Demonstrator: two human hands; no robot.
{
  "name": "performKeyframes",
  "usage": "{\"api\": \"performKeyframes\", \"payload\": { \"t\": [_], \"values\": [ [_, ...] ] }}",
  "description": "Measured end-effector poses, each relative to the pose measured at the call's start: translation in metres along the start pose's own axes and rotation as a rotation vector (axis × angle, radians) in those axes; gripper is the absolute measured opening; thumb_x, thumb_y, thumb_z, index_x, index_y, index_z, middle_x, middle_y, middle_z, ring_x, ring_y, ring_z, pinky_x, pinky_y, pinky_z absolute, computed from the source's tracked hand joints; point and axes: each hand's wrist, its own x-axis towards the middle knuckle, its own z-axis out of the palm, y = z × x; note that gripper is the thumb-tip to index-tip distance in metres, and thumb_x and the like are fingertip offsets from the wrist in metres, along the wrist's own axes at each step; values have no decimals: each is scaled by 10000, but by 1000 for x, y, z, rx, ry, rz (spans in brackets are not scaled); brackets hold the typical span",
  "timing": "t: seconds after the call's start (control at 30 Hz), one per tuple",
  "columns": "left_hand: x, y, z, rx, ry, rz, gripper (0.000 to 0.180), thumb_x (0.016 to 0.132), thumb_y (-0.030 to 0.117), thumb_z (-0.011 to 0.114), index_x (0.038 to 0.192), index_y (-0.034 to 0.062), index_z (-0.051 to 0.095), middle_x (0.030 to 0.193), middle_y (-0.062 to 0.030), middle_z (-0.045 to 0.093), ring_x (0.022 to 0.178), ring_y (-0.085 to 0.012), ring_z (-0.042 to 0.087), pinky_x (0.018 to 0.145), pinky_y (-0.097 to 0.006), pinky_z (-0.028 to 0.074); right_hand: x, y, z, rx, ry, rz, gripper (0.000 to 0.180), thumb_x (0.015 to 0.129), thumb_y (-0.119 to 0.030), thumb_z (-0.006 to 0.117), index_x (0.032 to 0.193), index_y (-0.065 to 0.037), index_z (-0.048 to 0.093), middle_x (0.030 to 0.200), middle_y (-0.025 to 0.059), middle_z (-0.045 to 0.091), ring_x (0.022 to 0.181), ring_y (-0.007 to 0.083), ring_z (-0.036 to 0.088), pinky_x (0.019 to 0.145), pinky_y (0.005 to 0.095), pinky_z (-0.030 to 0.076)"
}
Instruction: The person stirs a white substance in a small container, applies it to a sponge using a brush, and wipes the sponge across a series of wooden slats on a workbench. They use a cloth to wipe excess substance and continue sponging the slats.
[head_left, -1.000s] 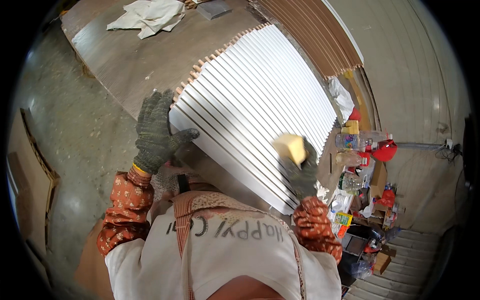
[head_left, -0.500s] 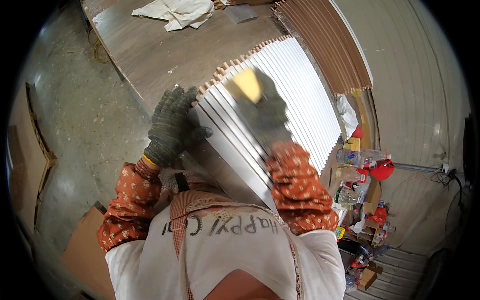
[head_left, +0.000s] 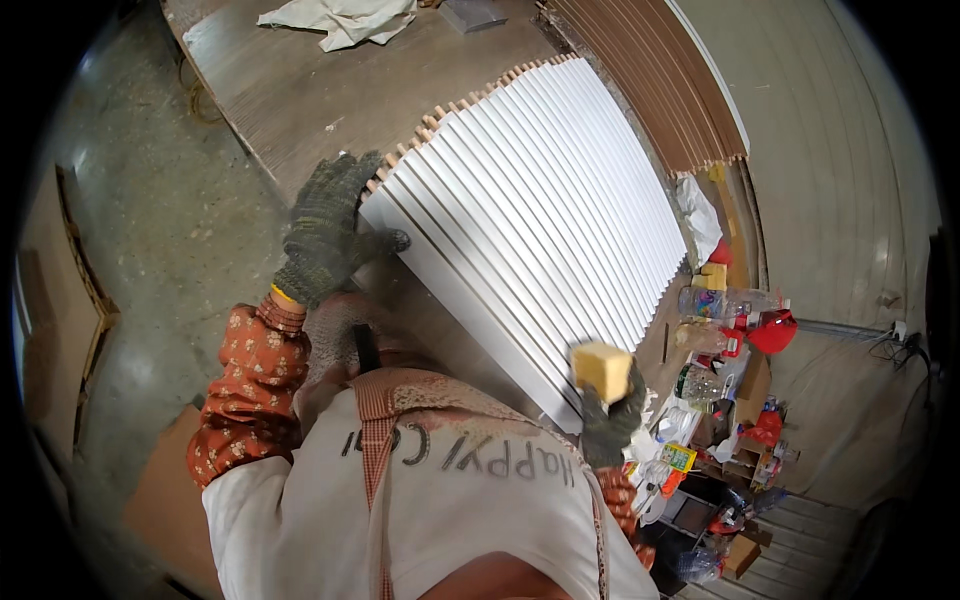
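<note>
A row of long white slats [head_left: 520, 190] lies side by side on the table, with short wooden dowels [head_left: 432, 122] sticking out of their far-left ends. Against those ends, at the near corner, rests my left hand [head_left: 330, 225] in a dark green knit glove. Its fingers stretch along the dowels and the thumb lies apart by the nearest slat. My right hand [head_left: 612, 425], gloved alike, grips a yellow sponge block [head_left: 602, 370] at the near right end of the slats. The block hides part of the right fingers.
Brown slats [head_left: 650, 80] lie behind the white ones. A white cloth [head_left: 345, 20] is on the far part of the wooden table [head_left: 290, 95]. Plastic bottles [head_left: 730, 302], a red object [head_left: 772, 332] and small boxes crowd the right side. Cardboard [head_left: 50, 310] stands at left.
My right hand has swept the sponge block from the middle of the white slats to their near right end. My left hand has shifted slightly left, staying at the corner.
</note>
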Motion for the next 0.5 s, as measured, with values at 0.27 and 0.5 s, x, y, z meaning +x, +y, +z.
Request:
{"api": "performKeyframes", "payload": {
  "t": [0.27,0.5],
  "values": [
    [0,-2,7,-64,63,-4,895,583,346,835,1313,24,430,1313,-183,472,1215,-371,437,1035,-427,345,104,-91,163,-66,-507,-300,598,786,-191,712,1284,-3,441,1044,199,626,903,297,652,752,349,547],
    [5,-6,5,-207,174,170,615,753,174,694,1287,-14,454,1317,-203,466,1231,-362,432,1041,-409,333,149,-141,251,-34,-437,-687,565,774,-247,719,1242,-32,484,1013,185,639,925,287,652,772,358,547]
  ]
}}
